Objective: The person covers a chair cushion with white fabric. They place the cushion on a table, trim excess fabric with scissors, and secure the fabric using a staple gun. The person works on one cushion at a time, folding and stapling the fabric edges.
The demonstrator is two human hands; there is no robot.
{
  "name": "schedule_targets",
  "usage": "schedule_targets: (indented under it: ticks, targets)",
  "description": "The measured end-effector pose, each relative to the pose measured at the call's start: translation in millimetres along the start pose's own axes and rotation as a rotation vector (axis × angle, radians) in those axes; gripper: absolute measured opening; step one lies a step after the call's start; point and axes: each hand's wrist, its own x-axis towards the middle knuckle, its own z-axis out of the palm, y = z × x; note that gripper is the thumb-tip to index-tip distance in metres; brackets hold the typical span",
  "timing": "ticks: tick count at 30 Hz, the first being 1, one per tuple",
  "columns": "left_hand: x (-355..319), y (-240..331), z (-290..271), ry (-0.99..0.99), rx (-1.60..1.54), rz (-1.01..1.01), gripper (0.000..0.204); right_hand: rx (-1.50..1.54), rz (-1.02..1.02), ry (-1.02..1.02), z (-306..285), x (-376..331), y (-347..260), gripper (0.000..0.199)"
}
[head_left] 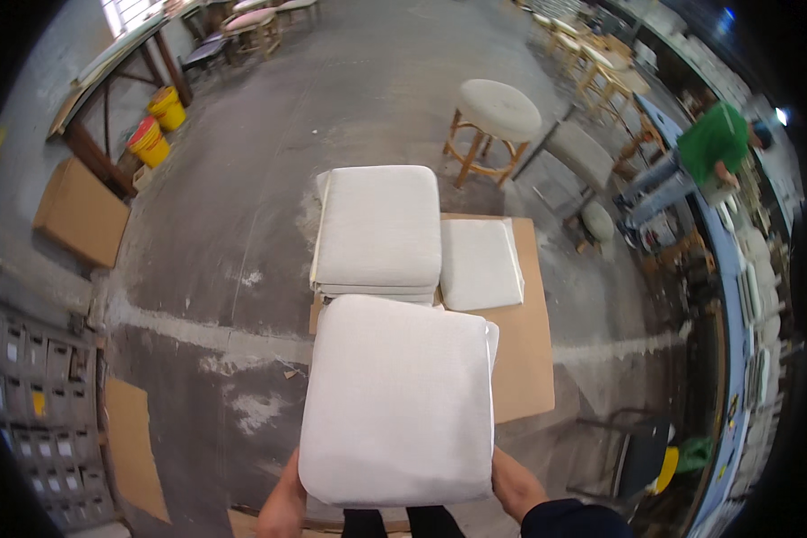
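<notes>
A white, square seat cushion (399, 394) with rounded corners fills the lower middle, held level in front of my legs. My left hand (282, 504) grips its near left corner, the fingers largely hidden beneath. At the near right edge my right hand (516, 484) grips it likewise, with a dark sleeve behind it. Another white edge shows along the cushion's far right side; I cannot tell if a second cushion lies under it. Just beyond rises a stack of similar cushions (381, 229). To its right a single white cushion (478, 266) lies on a cardboard sheet (522, 359).
A round stool (499, 109) and a grey chair (578, 154) stand ahead right, near a person in green (713, 143) at a long blue-edged bench (735, 341). Yellow buckets (151, 143), a cardboard box (82, 213) and grey drawers (49, 421) line the left. A black chair (641, 453) stands lower right.
</notes>
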Motion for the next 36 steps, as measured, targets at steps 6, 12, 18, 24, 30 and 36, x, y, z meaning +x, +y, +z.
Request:
schedule_targets:
  ticks: [6,12,18,24,30,36]
  targets:
    - [-20,5,30,-0.101,0.050,-0.064,0.072,-0.044,0.008,0.108,-34,-116,59,0.082]
    - [-48,9,70,-0.202,0.113,-0.106,0.073,-0.097,0.079,0.301,-103,-260,123,0.082]
    - [-125,69,163,-0.379,0.293,-0.119,0.073,-0.075,0.018,0.548,-168,-391,93,0.081]
    - [-204,62,228,-0.519,0.415,-0.146,0.074,0.063,-0.097,0.804,-260,-531,100,0.080]
    - [-242,-19,331,-0.633,0.468,-0.168,0.074,0.286,-0.141,0.960,-365,-637,142,0.079]
    - [-265,-144,480,-0.750,0.505,-0.224,0.075,0.453,-0.179,1.019,-496,-674,145,0.078]
